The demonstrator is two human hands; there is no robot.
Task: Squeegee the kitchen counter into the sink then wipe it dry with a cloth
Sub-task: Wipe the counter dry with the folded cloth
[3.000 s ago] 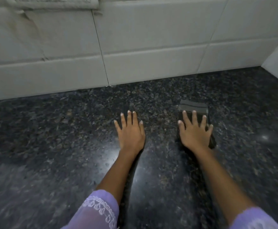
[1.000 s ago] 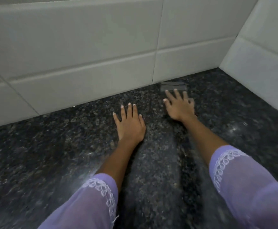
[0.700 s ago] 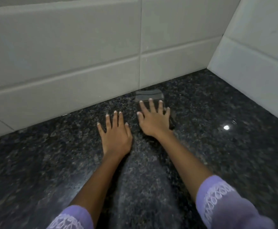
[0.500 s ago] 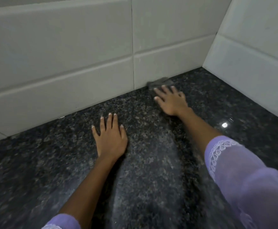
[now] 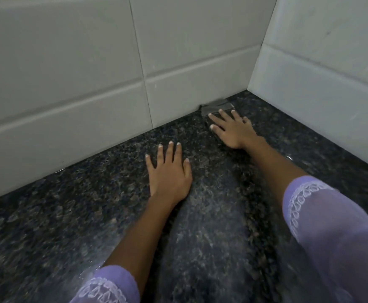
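Two hands lie flat on the bench (image 5: pixel 211 226): left hand (image 5: pixel 169 171) empty, right hand (image 5: pixel 233 130) pressing a soft, likely pliable folded cloth (image 5: pixel 217 107), best held under the palm.

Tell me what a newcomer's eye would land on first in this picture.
First, the two bare hands spread on the dark speckled counter: the left hand flat and empty near the middle, the right hand farther back. Next, the dark folded cloth under the right hand's fingers, pushed up against the foot of the pale tiled back wall, close to the corner where the side wall meets it.
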